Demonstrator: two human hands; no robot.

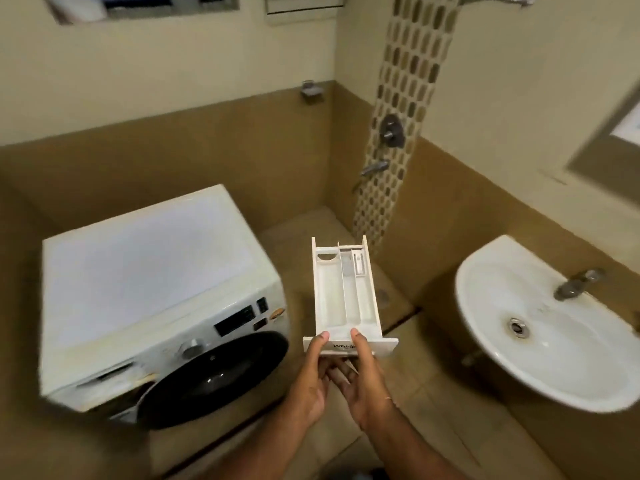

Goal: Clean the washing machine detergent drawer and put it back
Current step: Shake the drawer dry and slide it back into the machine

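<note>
Both hands, left hand (311, 379) and right hand (367, 382), gripping the detergent drawer (346, 299) by its front.

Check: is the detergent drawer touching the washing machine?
Apart. The head view shows the detergent drawer held in the air by both hands, with floor visible between it and the washing machine.

Drawer (346, 299) brand lettering half covered by right hand (367, 382) thumb; fingers under drawer mostly hidden; sink (540, 341) cut by right edge.
</note>
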